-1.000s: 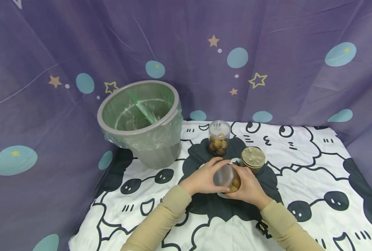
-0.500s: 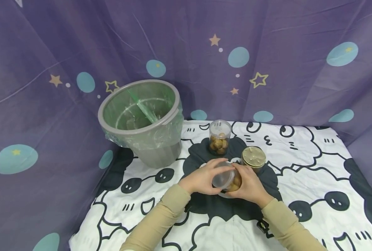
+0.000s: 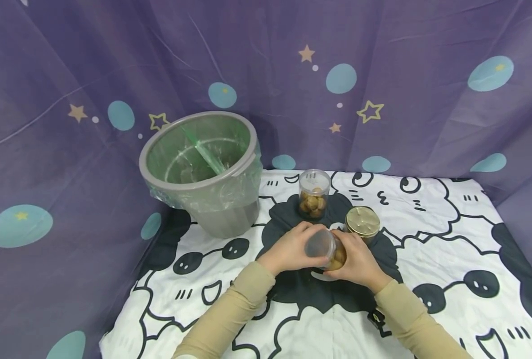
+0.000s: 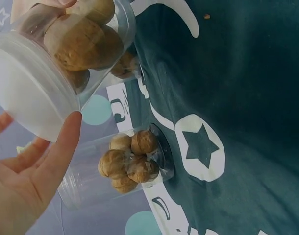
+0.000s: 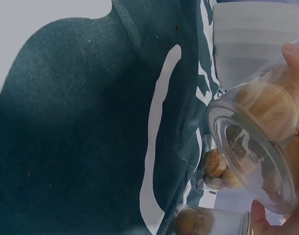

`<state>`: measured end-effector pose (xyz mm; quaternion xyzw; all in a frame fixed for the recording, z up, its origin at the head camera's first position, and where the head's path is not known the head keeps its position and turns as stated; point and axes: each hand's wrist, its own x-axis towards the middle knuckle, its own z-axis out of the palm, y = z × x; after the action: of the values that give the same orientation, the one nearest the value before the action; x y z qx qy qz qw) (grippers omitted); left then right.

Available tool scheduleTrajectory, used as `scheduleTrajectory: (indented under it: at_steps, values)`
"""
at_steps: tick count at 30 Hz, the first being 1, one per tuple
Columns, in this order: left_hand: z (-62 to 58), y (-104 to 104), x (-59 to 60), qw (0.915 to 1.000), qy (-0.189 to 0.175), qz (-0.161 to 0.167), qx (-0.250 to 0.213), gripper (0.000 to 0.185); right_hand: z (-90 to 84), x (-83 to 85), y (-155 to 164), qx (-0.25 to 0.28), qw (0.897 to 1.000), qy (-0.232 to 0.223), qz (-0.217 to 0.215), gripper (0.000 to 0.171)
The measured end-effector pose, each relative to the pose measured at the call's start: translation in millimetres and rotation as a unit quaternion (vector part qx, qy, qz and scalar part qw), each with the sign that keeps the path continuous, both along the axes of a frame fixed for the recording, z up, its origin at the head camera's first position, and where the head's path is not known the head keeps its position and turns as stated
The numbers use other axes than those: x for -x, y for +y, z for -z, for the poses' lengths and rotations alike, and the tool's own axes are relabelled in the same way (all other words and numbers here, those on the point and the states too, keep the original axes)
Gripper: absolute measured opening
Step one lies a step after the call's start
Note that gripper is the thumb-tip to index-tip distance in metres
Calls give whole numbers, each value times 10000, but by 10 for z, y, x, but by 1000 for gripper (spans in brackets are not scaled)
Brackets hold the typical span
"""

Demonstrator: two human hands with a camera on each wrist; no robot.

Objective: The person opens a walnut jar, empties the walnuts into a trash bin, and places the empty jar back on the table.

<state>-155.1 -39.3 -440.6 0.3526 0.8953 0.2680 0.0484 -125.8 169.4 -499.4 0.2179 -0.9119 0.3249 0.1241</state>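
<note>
Both hands hold a clear jar of walnuts (image 3: 339, 258) tilted above the cloth, its lid end toward the left. The left hand (image 3: 288, 250) grips the frosted lid (image 3: 318, 244), which is on the jar; the left wrist view shows a thumb and fingers spread around the lid's rim (image 4: 39, 83). The right hand (image 3: 359, 262) grips the jar's body, and the right wrist view shows its clear base (image 5: 252, 156). Behind them stands a second clear jar with walnuts (image 3: 313, 203). A gold-lidded jar (image 3: 363, 222) stands just beyond the right fingers.
A grey bin (image 3: 225, 222) lined with a clear greenish bag stands at the left back. A white cloth with black cartoon print (image 3: 432, 214) covers the table. Purple curtain (image 3: 275, 65) hangs behind and at both sides. Small crumbs lie on the dark print.
The left fingers have shifted around the lid, and its top now faces further left. The right hand keeps its grip on the jar. The other jars stay put.
</note>
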Motion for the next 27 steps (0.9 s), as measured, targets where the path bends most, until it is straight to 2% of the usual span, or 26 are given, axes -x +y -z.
scheduleTrajectory:
  at_steps: [5, 8, 13, 22, 27]
  values:
    - [-13, 59, -24, 9981, -159, -592, 79, 64, -32, 26, 14, -2, 10000, -90, -25, 99]
    - [4, 84, -46, 9965, -231, -790, 132, 65, -42, 29, 24, -11, 9999, -165, -30, 99]
    - [26, 96, -77, 9955, -297, -894, 110, 64, -35, 17, 36, -31, 9995, -296, -82, 101]
    - [46, 98, -86, 9932, -340, -1112, 45, 63, -17, 18, 26, -75, 9997, -161, -174, 102]
    - [33, 83, -85, 9920, -425, -1187, -11, 60, -33, 12, 27, 7, 9996, -249, -135, 102]
